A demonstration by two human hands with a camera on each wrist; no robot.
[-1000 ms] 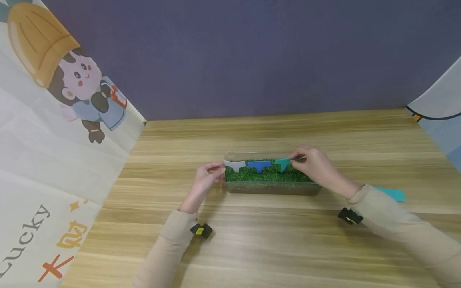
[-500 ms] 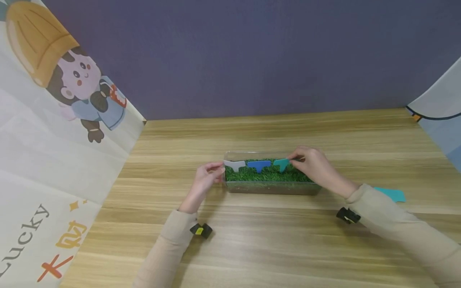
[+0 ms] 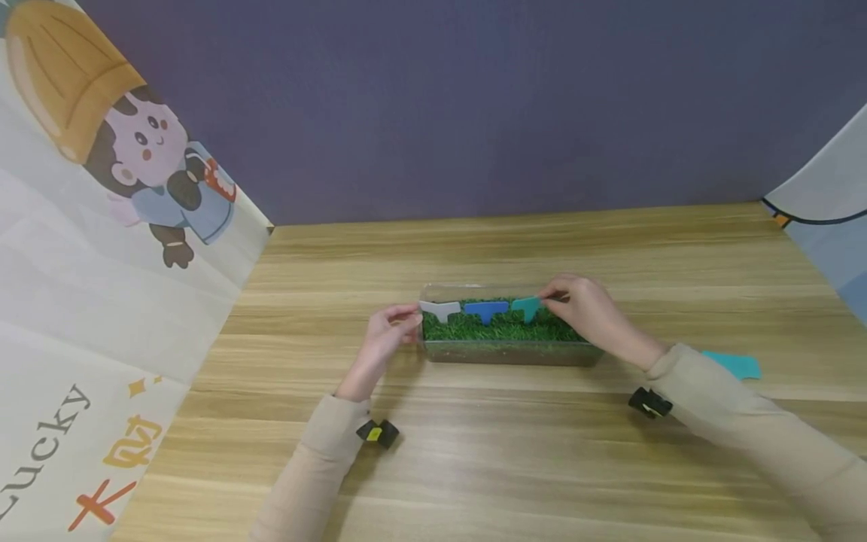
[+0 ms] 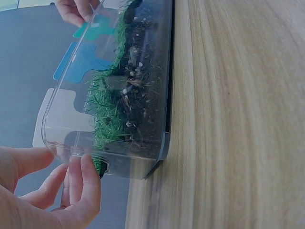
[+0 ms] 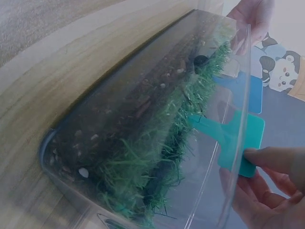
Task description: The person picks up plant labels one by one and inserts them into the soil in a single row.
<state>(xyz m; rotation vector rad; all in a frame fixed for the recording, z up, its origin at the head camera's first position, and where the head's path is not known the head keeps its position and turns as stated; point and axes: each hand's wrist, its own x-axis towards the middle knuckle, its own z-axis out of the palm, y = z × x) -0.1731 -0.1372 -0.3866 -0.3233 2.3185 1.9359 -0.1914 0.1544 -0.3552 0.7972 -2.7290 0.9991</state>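
Note:
A clear plastic planter box [image 3: 515,352] filled with soil and topped with green grass [image 3: 467,328] stands on the table. My left hand [image 3: 384,335] holds its left end, thumb at the rim and curled fingers against the end wall. With thumb and fingers my right hand [image 3: 591,310] pinches the right edge of a teal T-shaped plant label [image 5: 237,140]. That label's stem reaches down into the grass. A white plant label [image 3: 442,311] at the left and a blue plant label [image 3: 486,311] in the middle stand upright in the same row.
Another flat teal piece [image 3: 737,365] lies on the wooden table [image 3: 515,452], partly behind the right sleeve. A dark panel [image 3: 474,113] rises behind the table, and a printed cloth [image 3: 61,301] hangs at the left.
The teal label has turned to face forward more squarely and shifted slightly left, with my right hand following it. My left hand stays at the box's end.

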